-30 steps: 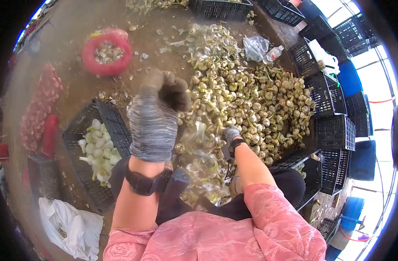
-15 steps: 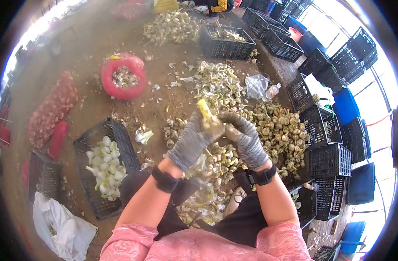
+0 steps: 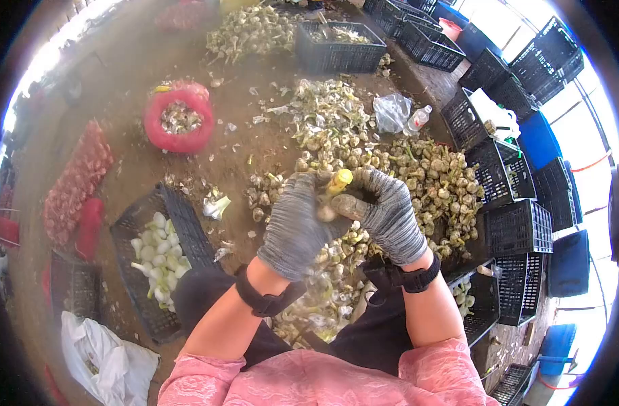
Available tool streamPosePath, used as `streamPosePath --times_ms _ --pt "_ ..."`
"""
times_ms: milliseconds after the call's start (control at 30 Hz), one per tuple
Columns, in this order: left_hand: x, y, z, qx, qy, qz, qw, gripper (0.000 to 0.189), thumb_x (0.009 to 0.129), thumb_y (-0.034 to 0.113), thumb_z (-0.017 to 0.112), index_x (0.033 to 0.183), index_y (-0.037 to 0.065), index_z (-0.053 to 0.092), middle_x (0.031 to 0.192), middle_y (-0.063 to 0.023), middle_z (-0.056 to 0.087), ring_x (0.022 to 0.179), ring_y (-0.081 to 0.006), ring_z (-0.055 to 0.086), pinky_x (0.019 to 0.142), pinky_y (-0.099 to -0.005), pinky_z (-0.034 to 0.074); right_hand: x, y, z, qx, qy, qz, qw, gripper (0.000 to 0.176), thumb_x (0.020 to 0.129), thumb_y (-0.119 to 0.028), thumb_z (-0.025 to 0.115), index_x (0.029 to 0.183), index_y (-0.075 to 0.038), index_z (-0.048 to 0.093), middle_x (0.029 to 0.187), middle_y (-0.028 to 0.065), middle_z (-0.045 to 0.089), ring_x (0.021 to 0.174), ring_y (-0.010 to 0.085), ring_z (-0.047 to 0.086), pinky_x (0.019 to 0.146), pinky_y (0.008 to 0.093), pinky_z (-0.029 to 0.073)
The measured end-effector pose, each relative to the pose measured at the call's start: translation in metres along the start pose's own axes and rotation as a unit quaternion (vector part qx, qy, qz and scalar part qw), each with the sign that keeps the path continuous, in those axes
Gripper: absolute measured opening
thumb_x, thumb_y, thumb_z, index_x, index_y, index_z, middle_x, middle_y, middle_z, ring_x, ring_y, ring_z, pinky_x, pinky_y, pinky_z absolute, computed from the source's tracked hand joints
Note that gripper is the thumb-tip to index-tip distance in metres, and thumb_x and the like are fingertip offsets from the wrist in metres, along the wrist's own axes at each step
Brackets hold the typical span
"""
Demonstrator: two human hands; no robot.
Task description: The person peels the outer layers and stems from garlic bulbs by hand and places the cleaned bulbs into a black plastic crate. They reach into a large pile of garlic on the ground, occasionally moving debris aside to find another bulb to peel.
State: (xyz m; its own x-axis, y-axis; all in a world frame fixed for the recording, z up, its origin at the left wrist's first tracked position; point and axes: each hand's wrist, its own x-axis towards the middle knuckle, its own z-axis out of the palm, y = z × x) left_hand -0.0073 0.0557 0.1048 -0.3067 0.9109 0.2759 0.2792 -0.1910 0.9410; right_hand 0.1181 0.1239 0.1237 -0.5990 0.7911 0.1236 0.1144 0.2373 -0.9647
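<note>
In front of me my left hand (image 3: 290,220), in a grey knit glove, is closed around a garlic bulb (image 3: 327,211) with a thick yellowish stem pointing up. My right hand (image 3: 385,211), gloved the same way, is curled against the bulb's other side, its thumb pressed on it. The fingers hide much of the bulb. Beyond and to the right of the hands spreads a heap of untrimmed garlic (image 3: 445,193). Below them lie more garlic and loose skins (image 3: 319,304) between my legs.
At left a black crate (image 3: 194,233) holds peeled white bulbs (image 3: 162,254). Beyond it stand a red mesh bag (image 3: 181,141) with its mouth rolled back and a full mesh sack (image 3: 79,179). Black crates (image 3: 519,227) line the right. A plastic bottle (image 3: 417,120) lies past the heap.
Both hands have drawn slightly closer to me with the garlic. The stem has swung from leaning left to leaning right, and my right thumb now lies across the bulb.
</note>
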Motion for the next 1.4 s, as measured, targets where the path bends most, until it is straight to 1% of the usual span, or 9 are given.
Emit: streamPosePath --times_ms 500,567,700,833,900,967,1233,1267,1400 --pt "-0.008 -0.024 -0.029 -0.054 -0.113 -0.053 0.991 0.078 0.057 0.020 0.080 0.120 -0.001 0.038 0.110 -0.0099 0.052 0.100 -0.0168 0.050 0.089 -0.0308 0.040 0.010 -0.007 -0.005 -0.099 -0.101 -0.028 0.990 0.023 0.072 -0.010 0.065 0.092 0.001 0.061 0.077 0.0117 0.062 0.070 0.0186 0.059 0.067 0.0286 0.046" --pt "-0.009 -0.016 -0.033 -0.258 -0.149 -0.145 0.944 0.083 0.057 0.021 0.080 0.123 -0.001 0.035 0.112 -0.0101 0.050 0.102 -0.0168 0.048 0.091 -0.0311 0.037 0.011 -0.003 -0.006 -0.113 -0.090 -0.056 0.988 0.021 0.072 -0.008 0.063 0.091 0.002 0.060 0.077 0.0118 0.062 0.071 0.0180 0.059 0.067 0.0283 0.046" --pt "-0.012 -0.019 -0.032 -0.341 -0.093 -0.143 0.924 0.076 0.062 0.041 0.072 0.118 0.000 0.042 0.105 -0.0097 0.054 0.091 -0.0160 0.054 0.076 -0.0269 0.047 0.010 0.008 -0.007 -0.113 -0.033 -0.110 0.987 0.018 0.072 -0.002 0.060 0.090 0.003 0.060 0.078 0.0110 0.060 0.073 0.0156 0.058 0.068 0.0273 0.046" --pt "-0.006 -0.027 -0.032 -0.535 -0.110 -0.257 0.797 0.068 0.066 0.058 0.058 0.104 0.002 0.054 0.084 -0.0068 0.060 0.071 -0.0171 0.058 0.064 -0.0245 0.049 0.006 0.015 -0.001 0.039 -0.007 -0.013 0.999 0.019 0.075 -0.001 0.058 0.094 0.002 0.058 0.085 0.0058 0.060 0.078 0.0136 0.056 0.071 0.0259 0.045" --pt "-0.009 -0.022 -0.027 -0.533 -0.109 -0.248 0.802 0.060 0.072 0.048 0.061 0.109 0.002 0.050 0.091 -0.0072 0.059 0.074 -0.0167 0.058 0.066 -0.0259 0.049 0.000 0.022 0.001 0.059 -0.026 -0.058 0.996 0.020 0.077 -0.003 0.056 0.097 0.001 0.057 0.088 0.0041 0.059 0.080 0.0112 0.054 0.073 0.0243 0.045" --pt "-0.009 -0.023 -0.014 -0.317 0.030 -0.050 0.947 0.052 0.077 0.032 0.062 0.116 0.004 0.043 0.097 -0.0075 0.057 0.075 -0.0155 0.059 0.068 -0.0274 0.049 -0.007 0.017 0.005 0.141 0.020 0.015 0.990 0.021 0.080 -0.005 0.055 0.100 0.001 0.055 0.090 0.0041 0.059 0.082 0.0100 0.053 0.074 0.0231 0.044" --pt "0.005 -0.030 -0.030 -0.494 -0.005 -0.186 0.849 0.027 0.081 0.016 0.059 0.105 0.008 0.053 0.100 -0.0037 0.055 0.092 -0.0144 0.054 0.076 -0.0288 0.049 -0.010 0.010 0.006 0.291 -0.032 0.073 0.953 0.028 0.078 -0.009 0.058 0.104 0.000 0.055 0.092 0.0032 0.060 0.081 0.0087 0.056 0.072 0.0227 0.045" --pt "-0.001 -0.037 -0.028 -0.392 -0.041 -0.062 0.917 0.026 0.078 0.008 0.059 0.104 0.009 0.053 0.096 -0.0032 0.057 0.091 -0.0160 0.055 0.078 -0.0302 0.048 -0.011 0.012 0.006 0.311 -0.039 0.088 0.945 0.028 0.078 -0.010 0.059 0.104 0.000 0.056 0.092 0.0036 0.061 0.081 0.0089 0.056 0.072 0.0231 0.046" --pt "0.000 -0.036 -0.029 -0.322 0.011 -0.114 0.940 0.029 0.077 0.002 0.058 0.104 0.010 0.053 0.095 -0.0022 0.057 0.090 -0.0170 0.056 0.078 -0.0307 0.048 -0.015 0.011 0.004 0.384 -0.052 0.090 0.918 0.031 0.077 -0.008 0.059 0.107 0.000 0.054 0.092 0.0059 0.061 0.081 0.0120 0.058 0.072 0.0244 0.047"
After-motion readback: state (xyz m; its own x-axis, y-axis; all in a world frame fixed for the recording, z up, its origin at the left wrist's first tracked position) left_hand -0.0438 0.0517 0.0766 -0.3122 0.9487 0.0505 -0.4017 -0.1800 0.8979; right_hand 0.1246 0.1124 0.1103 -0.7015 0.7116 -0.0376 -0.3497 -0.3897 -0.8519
